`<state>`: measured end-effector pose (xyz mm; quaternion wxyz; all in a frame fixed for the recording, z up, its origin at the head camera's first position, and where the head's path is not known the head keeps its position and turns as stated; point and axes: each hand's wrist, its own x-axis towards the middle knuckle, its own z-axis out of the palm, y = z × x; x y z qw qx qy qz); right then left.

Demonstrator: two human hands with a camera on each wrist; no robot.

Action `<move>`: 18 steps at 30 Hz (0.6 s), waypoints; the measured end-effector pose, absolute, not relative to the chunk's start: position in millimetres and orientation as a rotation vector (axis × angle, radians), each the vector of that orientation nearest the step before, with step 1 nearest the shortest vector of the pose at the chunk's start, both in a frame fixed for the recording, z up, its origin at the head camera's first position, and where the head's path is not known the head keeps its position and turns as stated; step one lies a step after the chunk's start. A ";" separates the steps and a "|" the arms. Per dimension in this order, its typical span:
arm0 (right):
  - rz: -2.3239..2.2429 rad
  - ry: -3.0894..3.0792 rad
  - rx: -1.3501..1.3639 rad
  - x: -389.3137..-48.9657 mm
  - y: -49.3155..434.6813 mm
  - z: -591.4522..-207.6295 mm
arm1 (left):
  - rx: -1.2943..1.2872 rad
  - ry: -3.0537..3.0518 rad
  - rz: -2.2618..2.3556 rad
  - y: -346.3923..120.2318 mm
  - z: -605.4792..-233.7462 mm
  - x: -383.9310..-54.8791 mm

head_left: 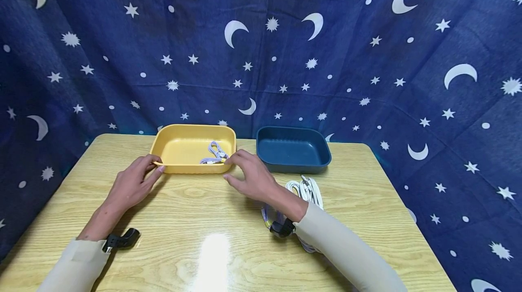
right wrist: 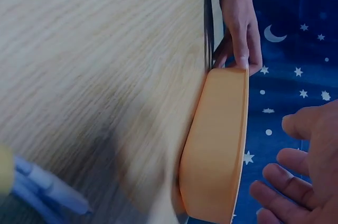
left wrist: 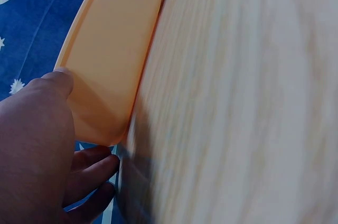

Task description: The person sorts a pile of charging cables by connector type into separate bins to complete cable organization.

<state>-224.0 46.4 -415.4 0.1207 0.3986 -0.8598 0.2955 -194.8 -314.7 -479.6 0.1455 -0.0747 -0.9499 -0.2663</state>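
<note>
A yellow plastic tray stands toward the back of the table, with a looped purple-and-white cable inside at its right end. My left hand grips the tray's front left corner, the thumb on the front wall at the rim and the fingers round the end. At the opposite corner is my right hand, its fingertips overlapping the rim in the head view. Seen from the right wrist, that right hand has its fingers spread and loosely bent beside the tray wall, holding nothing.
To the right stands a dark blue tray. In front of it lie bundled white cables, and another purple cable shows partly under the right forearm. A blue star-and-moon curtain hangs behind the wooden table.
</note>
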 end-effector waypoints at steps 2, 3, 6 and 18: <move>0.867 -2.528 1.163 -221.5 50.5 -415.3 | -0.212 -2.739 -0.767 -314.6 -479.7 -194.8; 0.871 -2.538 1.162 -220.3 52.6 -415.1 | -0.211 -2.740 -0.767 -314.5 -479.9 -194.8; 0.879 -2.564 1.147 -216.2 59.2 -415.4 | -0.213 -2.744 -0.769 -314.0 -480.2 -194.8; 0.909 -2.578 1.110 -194.3 78.7 -417.2 | -0.204 -2.745 -0.773 -313.5 -479.5 -194.3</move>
